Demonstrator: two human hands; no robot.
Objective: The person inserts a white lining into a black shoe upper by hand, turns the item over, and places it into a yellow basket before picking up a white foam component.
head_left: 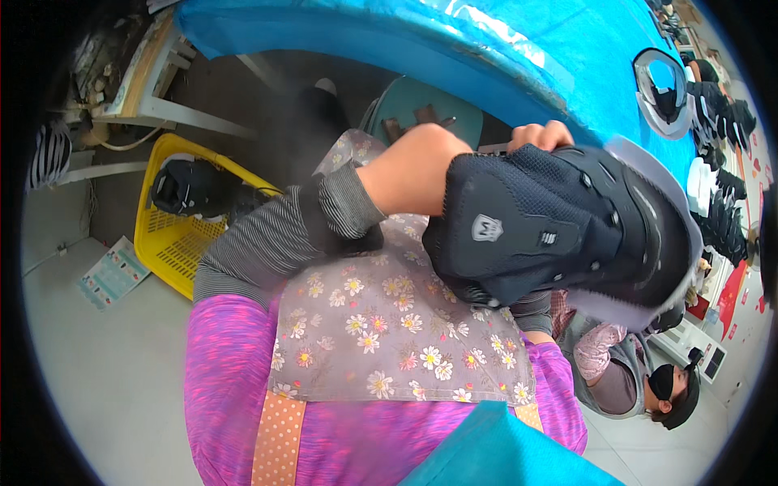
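Observation:
A black shoe upper (519, 219) with a small shield badge, mesh panels and a pale lining edge is held up in front of my apron. My left hand (417, 162) reaches to its left end, with the wrist bent. The fingers there go out of sight behind or inside the upper, so their grip is hidden. Curled fingers, seemingly of my right hand (541, 136), hook over the far edge of the upper. My right forearm passes beneath the piece, which covers the rest of that hand.
A blue-covered table (405, 32) spans the far side, with another pale-edged upper (669, 121) on it. Brown strips (417, 121) lie on a teal stool (463, 101). A yellow basket (147, 223) at left holds black uppers (190, 186). At right are rows of shoes (717, 194) and a person (624, 368).

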